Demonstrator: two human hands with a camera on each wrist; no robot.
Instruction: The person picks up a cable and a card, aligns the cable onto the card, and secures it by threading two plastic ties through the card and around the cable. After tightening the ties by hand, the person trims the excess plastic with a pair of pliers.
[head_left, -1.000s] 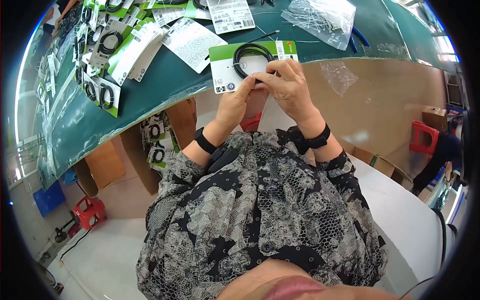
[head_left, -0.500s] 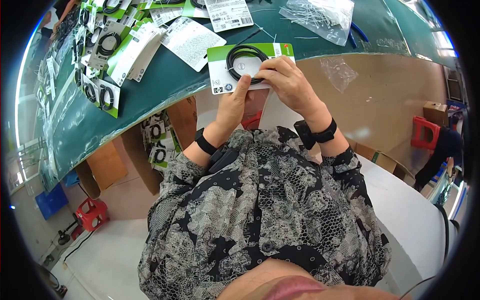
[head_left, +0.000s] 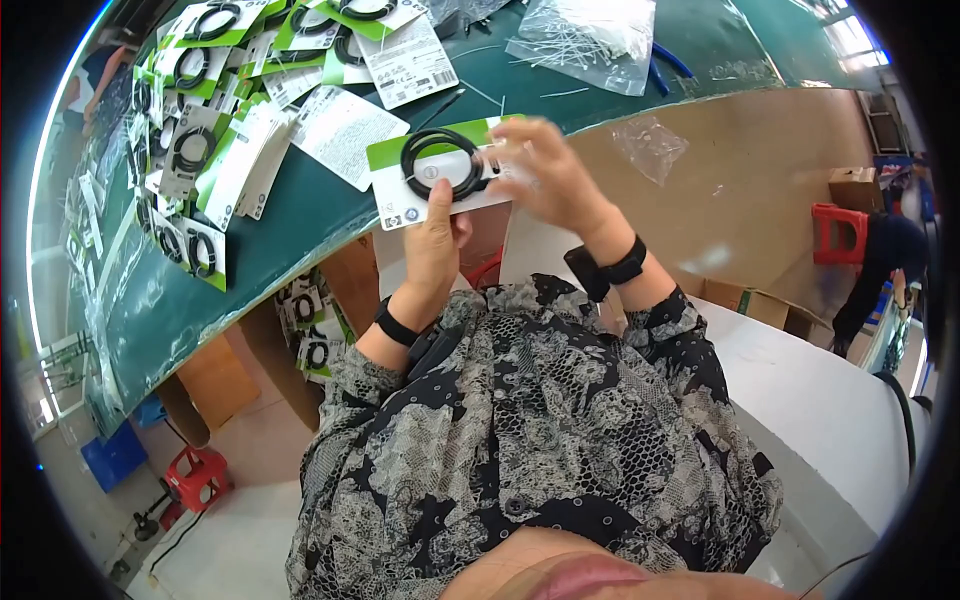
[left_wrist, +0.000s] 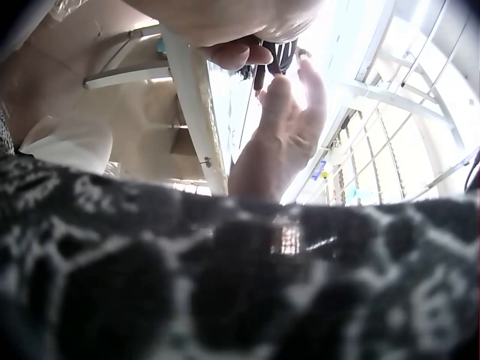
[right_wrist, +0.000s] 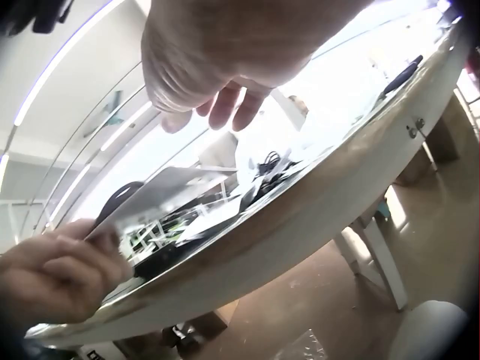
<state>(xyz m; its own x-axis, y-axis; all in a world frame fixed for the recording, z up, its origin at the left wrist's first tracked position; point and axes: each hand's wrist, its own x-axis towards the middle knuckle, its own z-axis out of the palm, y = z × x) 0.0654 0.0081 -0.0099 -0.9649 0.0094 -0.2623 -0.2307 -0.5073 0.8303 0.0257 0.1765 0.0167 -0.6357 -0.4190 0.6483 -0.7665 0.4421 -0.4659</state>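
Observation:
My left hand [head_left: 432, 245] holds a green-and-white packaging card [head_left: 388, 190] near the table edge, its thumb on the card's front. A coiled black cable [head_left: 408, 162] lies against the card, with one end sticking out past the top edge. My right hand [head_left: 560, 185] is blurred at the card's right end, fingers spread and holding nothing. In the right wrist view, the card [right_wrist: 172, 191] appears nearly edge-on in the left hand [right_wrist: 60, 277]; the right hand [right_wrist: 247, 52] is apart from it.
On the green table [head_left: 275, 255], carded black cables [head_left: 192, 150] are piled at the left beside loose cards [head_left: 345, 130]. A clear bag of white cable ties [head_left: 590, 40] lies at the back, next to a blue-handled tool [head_left: 672, 65]. Thin plastic [head_left: 650, 148] hangs at the right edge.
My right hand has let go of the cable and moved away from the card, its fingers spreading. The left hand and card have shifted left and lower in the head view.

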